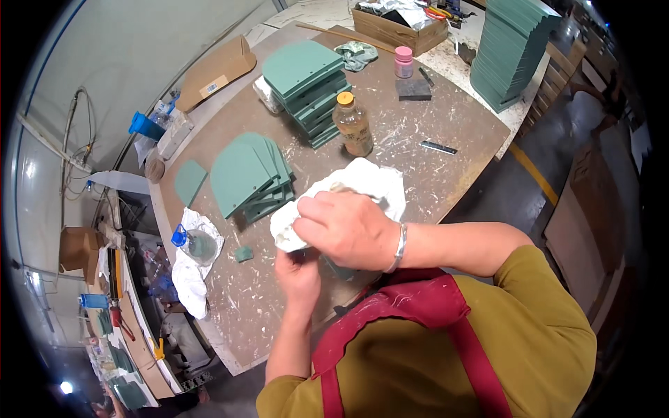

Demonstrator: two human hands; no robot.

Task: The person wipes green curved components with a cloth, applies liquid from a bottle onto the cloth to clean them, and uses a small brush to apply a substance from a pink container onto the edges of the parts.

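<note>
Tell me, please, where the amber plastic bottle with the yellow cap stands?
The amber plastic bottle stands mid-table, right of the stacked green panels, just beyond the white cloth.

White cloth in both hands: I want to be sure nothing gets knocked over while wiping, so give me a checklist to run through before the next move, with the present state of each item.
1. Right hand on the white cloth: ok, it presses down on top.
2. Left hand grip: ok, it holds the near edge from below.
3. Green piece under the cloth: cannot tell, mostly hidden.
4. Amber bottle: ok, upright and capped, but close behind the cloth.
5. Fanned green panels: ok, apart from the cloth, to its left.
6. Tall green stack: ok, leaning but well behind.
</note>
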